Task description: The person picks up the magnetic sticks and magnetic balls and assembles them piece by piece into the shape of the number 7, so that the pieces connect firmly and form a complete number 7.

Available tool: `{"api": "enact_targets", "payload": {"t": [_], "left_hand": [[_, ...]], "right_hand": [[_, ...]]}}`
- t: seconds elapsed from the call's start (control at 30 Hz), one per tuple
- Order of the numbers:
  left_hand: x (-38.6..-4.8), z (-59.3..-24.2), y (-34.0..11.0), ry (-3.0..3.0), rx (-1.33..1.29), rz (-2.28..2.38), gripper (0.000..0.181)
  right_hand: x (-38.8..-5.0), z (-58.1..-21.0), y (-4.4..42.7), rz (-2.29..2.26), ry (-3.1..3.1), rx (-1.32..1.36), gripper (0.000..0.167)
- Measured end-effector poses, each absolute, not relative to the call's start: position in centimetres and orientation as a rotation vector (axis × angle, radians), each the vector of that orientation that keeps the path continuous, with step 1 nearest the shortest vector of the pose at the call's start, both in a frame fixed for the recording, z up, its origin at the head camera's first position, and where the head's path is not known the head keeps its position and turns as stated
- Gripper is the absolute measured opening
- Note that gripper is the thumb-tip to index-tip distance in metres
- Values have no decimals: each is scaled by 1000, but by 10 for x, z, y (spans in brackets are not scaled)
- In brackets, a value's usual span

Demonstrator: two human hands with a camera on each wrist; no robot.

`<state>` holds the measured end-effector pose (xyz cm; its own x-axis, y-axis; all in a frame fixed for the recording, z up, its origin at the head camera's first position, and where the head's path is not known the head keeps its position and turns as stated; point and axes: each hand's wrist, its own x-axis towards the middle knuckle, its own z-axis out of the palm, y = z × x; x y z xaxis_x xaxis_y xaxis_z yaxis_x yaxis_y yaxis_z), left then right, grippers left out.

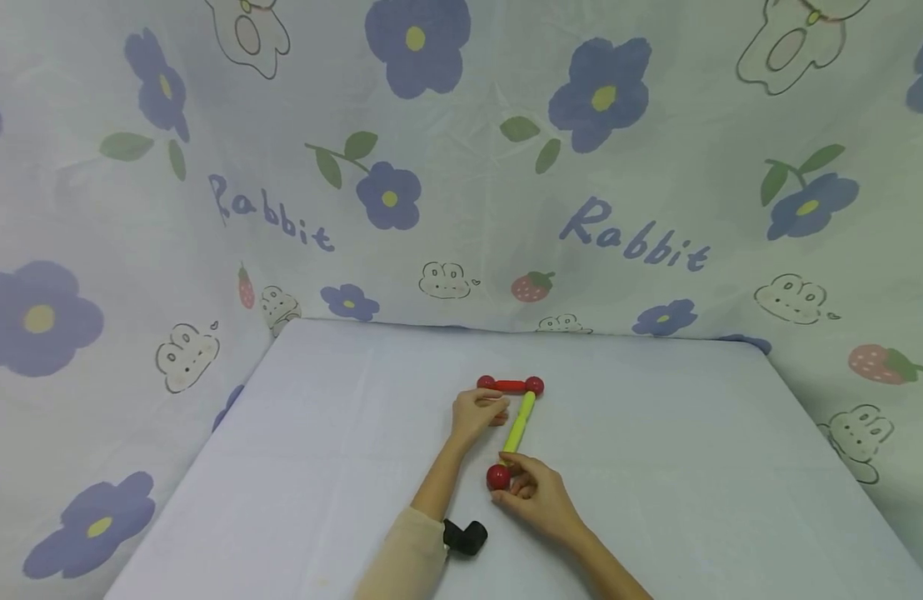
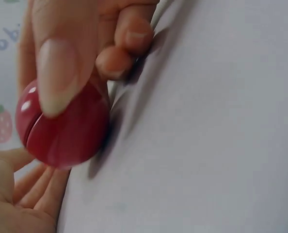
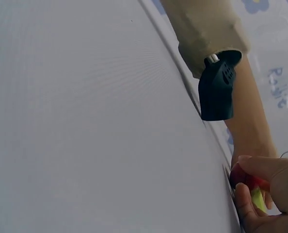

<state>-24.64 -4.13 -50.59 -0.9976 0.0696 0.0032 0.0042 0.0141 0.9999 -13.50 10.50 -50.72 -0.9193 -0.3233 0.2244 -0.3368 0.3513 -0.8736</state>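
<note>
My right hand pinches a glossy red ball between thumb and forefinger, low over the white table. In the left wrist view the thumb presses on the ball, which has a dark groove. From this ball a yellow rod runs away from me towards a second red ball. A short red rod links that ball to a third red ball. Beside the rods is my left hand, fingers loosely bent, with no object seen in its grasp.
A black wrist camera sits on the left forearm at the beige sleeve. The white table ends at a cloth backdrop printed with flowers, rabbits and strawberries.
</note>
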Motion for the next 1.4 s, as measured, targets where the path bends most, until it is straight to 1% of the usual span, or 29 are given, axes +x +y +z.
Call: {"api": "enact_targets", "payload": {"t": [0.23,0.37,0.53,0.73,0.87,0.97,1.03,1.2,1.27,1.4], "left_hand": [[-251,-505,-59,2148,79,2238,25],[-254,-506,-65,2184,40,2225,23],[-255,-507,-66,2228,-29,2190,22],[-258,-506,-65,2222,-44,2203,19],[-259,-504,-65,2208,-44,2213,19],[-259,-504,-66,2183,-22,2228,21],[-254,-496,-66,2173,-6,2224,21],[-256,-497,-66,2164,-4,2215,22],[-261,-505,-65,2167,-29,2220,21],[-262,-505,-64,2208,-64,2213,18]], "right_hand": [[-135,-501,117,1856,-2599,557,65],[-139,-500,128,1853,-2652,476,67],[-147,-500,143,1877,-2633,349,63],[-156,-500,157,1809,-2667,224,56],[-162,-498,162,1847,-2645,166,53],[-167,-497,165,1888,-2604,141,50],[-170,-498,167,1903,-2599,121,48],[-172,-500,171,1915,-2592,131,48],[-171,-498,171,1927,-2574,146,49],[-171,-495,169,1914,-2572,157,48]]}}
